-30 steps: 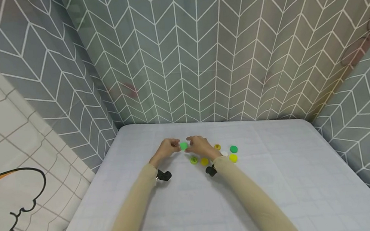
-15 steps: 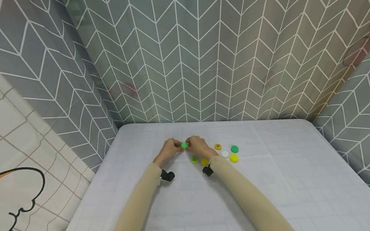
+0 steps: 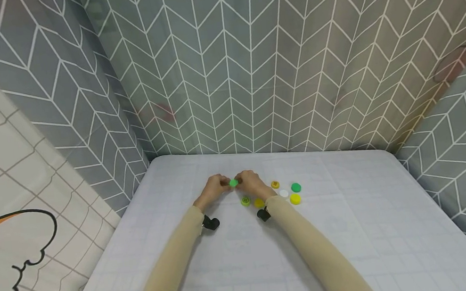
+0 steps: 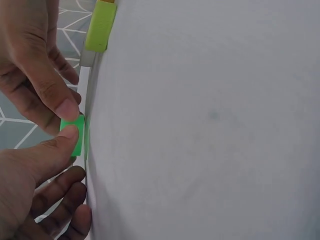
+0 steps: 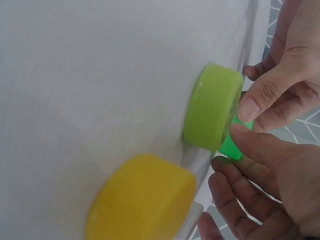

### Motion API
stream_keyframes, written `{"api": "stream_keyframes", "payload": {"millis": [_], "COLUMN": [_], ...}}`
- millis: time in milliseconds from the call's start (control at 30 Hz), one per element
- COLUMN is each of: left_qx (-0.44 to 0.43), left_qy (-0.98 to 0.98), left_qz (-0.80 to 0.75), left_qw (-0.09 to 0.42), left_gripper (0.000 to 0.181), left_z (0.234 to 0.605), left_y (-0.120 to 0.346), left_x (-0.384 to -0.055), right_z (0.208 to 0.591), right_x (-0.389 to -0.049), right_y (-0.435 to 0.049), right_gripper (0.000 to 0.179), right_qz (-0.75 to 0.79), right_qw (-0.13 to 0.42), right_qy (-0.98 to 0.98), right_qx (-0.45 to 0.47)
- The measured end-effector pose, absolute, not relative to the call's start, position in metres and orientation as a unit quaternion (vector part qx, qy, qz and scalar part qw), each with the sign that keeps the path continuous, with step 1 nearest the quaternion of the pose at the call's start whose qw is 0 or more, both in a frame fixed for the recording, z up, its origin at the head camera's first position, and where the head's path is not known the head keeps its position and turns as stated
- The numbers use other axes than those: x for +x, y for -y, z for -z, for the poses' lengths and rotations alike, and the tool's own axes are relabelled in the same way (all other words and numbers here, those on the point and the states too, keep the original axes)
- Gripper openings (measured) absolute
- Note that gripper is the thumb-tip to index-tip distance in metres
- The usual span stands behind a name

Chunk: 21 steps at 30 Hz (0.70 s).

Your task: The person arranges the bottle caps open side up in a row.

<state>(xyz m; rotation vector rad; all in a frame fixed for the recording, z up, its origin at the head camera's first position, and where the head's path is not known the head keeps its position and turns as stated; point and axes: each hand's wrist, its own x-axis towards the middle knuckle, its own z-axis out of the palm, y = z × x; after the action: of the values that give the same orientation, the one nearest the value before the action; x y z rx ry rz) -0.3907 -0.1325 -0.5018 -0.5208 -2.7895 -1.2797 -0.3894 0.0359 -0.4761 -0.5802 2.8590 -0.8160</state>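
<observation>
Both hands meet over the table around a bright green bottle cap [image 3: 233, 183]. The left hand [image 3: 213, 190] pinches its left side and the right hand [image 3: 253, 185] its right side. In the left wrist view both thumbs lie against the green cap [image 4: 78, 146], close to the cloth. A lime cap [image 5: 212, 107] stands just beside the hands in the right wrist view, with a thick yellow cap [image 5: 140, 200] below it. The lime cap overlaps part of the green one there.
To the right of the hands lie a printed orange-yellow cap [image 3: 275, 184], a white cap [image 3: 284, 193], a dark green cap [image 3: 296, 187] and a bright yellow cap [image 3: 295, 199]. A white cloth covers the table [image 3: 237, 268]; patterned curtains [image 3: 225, 70] hang behind it.
A second ago the fingers stood slightly apart around the green cap; they have since closed in and pinch it from both sides. The other caps lie as before.
</observation>
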Motion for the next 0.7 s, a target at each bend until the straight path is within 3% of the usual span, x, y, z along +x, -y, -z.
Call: {"api": "stream_keyframes", "payload": {"millis": [233,700], "left_qx": [-0.197,-0.206], "left_qy": [0.895,0.885], "left_qz": [0.399,0.418], "left_qw": [0.020,-0.006], "left_gripper": [0.022,0.025], "left_z": [0.497,0.477], "left_y": [0.131,0.128], "left_x": [-0.386,-0.368], "right_z": [0.469,0.451], "right_x": [-0.385,-0.365], "right_y": [-0.043,-0.057], "right_gripper": [0.028,0.028], "right_qz": [0.266,0.253], "right_qw": [0.065,0.008], "right_qy": [-0.938,-0.930], "right_qx": [-0.214,-0.266]}}
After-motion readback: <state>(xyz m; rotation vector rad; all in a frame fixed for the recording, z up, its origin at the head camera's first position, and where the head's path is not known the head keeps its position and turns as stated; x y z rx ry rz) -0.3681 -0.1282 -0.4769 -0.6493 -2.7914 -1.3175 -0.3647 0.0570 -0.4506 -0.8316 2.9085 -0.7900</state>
